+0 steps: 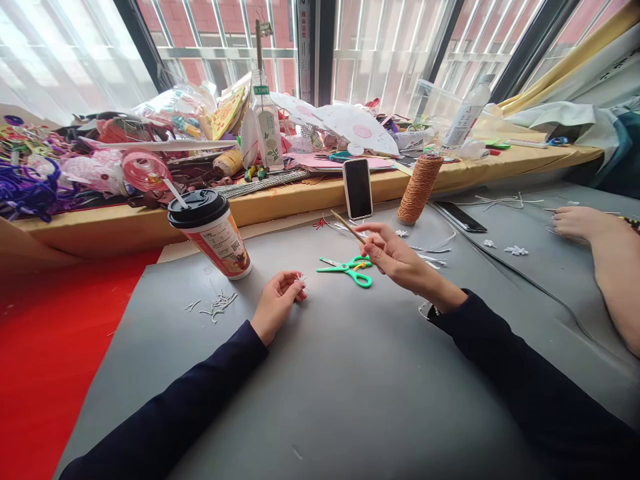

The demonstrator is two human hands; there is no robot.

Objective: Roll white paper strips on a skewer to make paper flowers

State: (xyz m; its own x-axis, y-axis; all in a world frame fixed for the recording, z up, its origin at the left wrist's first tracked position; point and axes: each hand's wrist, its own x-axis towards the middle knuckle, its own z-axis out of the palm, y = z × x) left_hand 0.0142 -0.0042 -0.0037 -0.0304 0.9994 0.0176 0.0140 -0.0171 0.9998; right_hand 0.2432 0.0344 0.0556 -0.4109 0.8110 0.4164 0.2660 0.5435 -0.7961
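Note:
My left hand (276, 303) rests on the grey tabletop, its fingertips pinched on a small tuft of white strands (301, 280). Raised above the table, my right hand (393, 257) grips a thin wooden stick (349, 227) that points up and to the left. Green-handled scissors (357, 268) lie between the two hands, nearer the right one. A scatter of short white cord pieces (220, 305) lies left of my left hand. Just beyond my right hand are longer white strips (433, 259) and a small white knotted flower (401, 233).
A lidded paper cup (220, 243) stands at left. A phone (359, 190) leans on the sill beside a brown twine cone (420, 190); another phone (460, 217) lies flat. Craft clutter and bottles crowd the windowsill (300, 193). At right, another person's hand (580, 222) works near white flowers (516, 251).

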